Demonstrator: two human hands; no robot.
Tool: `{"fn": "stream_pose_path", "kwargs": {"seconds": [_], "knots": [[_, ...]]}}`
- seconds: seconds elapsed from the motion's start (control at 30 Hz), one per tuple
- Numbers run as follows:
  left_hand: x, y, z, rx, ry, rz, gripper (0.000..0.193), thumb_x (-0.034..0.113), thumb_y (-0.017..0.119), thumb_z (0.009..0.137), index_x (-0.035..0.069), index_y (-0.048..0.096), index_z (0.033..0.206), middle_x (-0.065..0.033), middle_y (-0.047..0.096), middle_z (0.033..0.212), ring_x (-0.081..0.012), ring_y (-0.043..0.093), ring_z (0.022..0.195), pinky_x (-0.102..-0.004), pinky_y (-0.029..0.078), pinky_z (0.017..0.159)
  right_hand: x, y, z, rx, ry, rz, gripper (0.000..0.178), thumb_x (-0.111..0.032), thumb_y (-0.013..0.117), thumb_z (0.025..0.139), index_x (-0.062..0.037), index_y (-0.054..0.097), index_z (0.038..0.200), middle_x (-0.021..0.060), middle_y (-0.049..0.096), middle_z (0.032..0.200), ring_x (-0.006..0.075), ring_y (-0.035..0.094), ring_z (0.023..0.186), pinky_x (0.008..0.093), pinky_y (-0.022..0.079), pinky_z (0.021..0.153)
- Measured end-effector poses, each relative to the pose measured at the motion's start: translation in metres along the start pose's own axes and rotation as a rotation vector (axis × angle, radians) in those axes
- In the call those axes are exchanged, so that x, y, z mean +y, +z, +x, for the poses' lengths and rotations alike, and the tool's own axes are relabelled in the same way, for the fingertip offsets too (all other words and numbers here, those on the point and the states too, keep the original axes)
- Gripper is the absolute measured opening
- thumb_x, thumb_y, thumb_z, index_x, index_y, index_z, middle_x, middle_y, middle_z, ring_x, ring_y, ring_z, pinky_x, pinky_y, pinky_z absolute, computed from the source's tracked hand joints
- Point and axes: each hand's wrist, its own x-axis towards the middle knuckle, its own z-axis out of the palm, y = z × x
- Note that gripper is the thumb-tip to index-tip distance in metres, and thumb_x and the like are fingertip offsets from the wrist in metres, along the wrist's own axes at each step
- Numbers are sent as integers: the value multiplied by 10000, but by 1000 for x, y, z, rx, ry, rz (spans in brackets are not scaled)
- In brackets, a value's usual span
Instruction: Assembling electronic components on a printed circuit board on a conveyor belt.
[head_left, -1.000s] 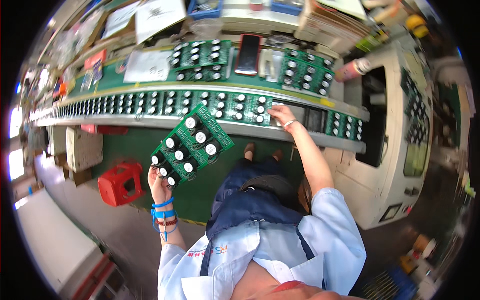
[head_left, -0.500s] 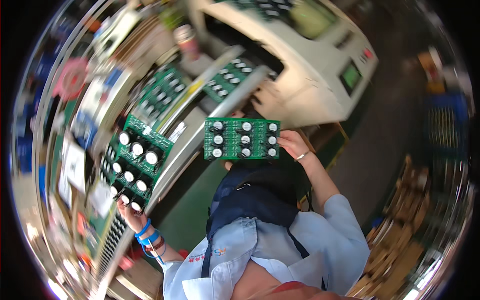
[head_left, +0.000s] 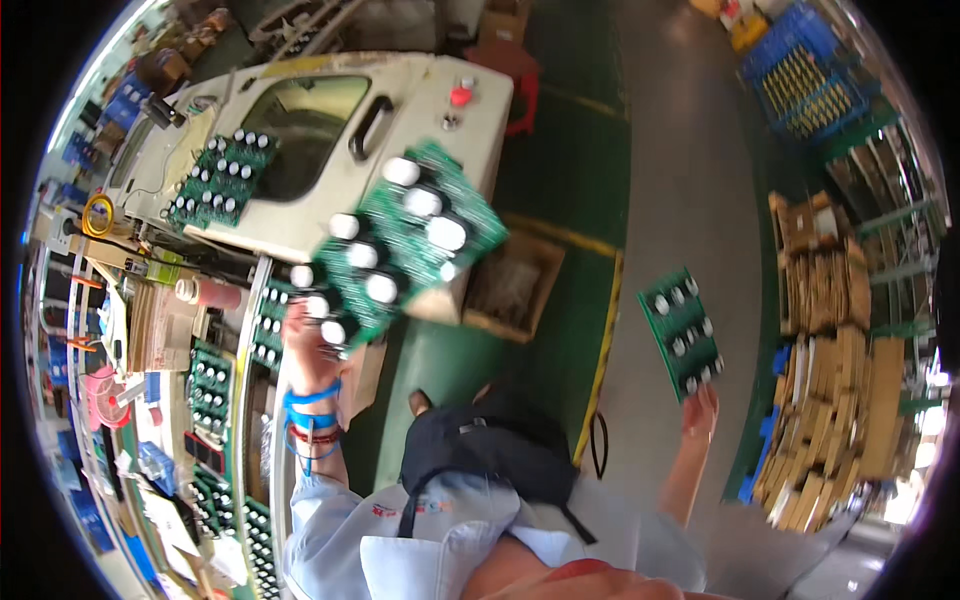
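Observation:
My left hand (head_left: 310, 355), with blue bands on its wrist, grips a green circuit board (head_left: 400, 245) by its near end. Rows of round white-topped components stand on that board, which is tilted up and slightly blurred in front of the cream machine. Far to the right, my right hand (head_left: 700, 408) holds a second circuit board (head_left: 683, 335) by its lower end, over the grey floor. This one carries similar components and slants away from me. The fingers of both hands are partly hidden by the boards.
More circuit boards (head_left: 225, 175) lie on the cream machine (head_left: 455, 160), which has a window and a red button. Several boards (head_left: 210, 390) stand along the line at left. A cardboard box (head_left: 515, 290) is on the floor; stacked cardboard (head_left: 820, 420) and a blue crate (head_left: 810, 90) are at right.
The view has swung to the right. My right hand has carried its board from in front of my body out to the far right; my left hand's board is now before the machine.

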Motion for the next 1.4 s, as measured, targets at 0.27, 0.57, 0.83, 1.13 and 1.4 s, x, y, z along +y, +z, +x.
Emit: {"fn": "stream_pose_path", "kwargs": {"seconds": [0.27, 0.57, 0.83, 1.13, 1.4], "knots": [[-162, 137, 64, -345, -317, -192, 98, 29, 519, 810, 50, 525, 905, 9, 576, 805, -78, 537, 727, -192, 420, 635, 7, -59, 122, 172, 72, 363, 217, -113, 553, 801, -18, 532, 996, 41, 584, 901, 116, 537, 788, 219, 436, 682], [-317, 267, 144, -445, -548, -139, 60, 38, 537, 809, 57, 561, 861, 29, 573, 749, -48, 520, 649, -175, 403, 575, 36, -143, 193, 217, 108, 531, 261, -142, 561, 804, -42, 537, 1043, 66, 587, 965, 166, 547, 844, 268, 451, 696], [-384, 384, 262, -473, -580, -169, 44, 41, 545, 806, 80, 529, 819, 55, 525, 700, -35, 504, 643, -167, 387, 554, 14, -217, 311, 556, 155, 226, 331, -175, 584, 793, 10, 510, 1057, 63, 579, 932, 144, 531, 774, 246, 441, 676], [-418, 427, 424, -277, -272, -341, 46, 61, 549, 805, 52, 549, 850, 18, 569, 775, -52, 521, 704, -189, 416, 622, 62, -133, 654, 296, 279, 120, 288, -207, 586, 801, -41, 519, 1027, 14, 564, 804, 59, 490, 598, 176, 417, 503], [-376, 380, 550, 160, 162, -400, 99, 58, 525, 817, 25, 549, 907, -9, 591, 824, -99, 560, 768, -233, 448, 717, 53, 237, 902, -414, 312, 82, 141, -169, 558, 817, -58, 516, 893, -3, 525, 767, 50, 500, 645, 192, 426, 548]]}}
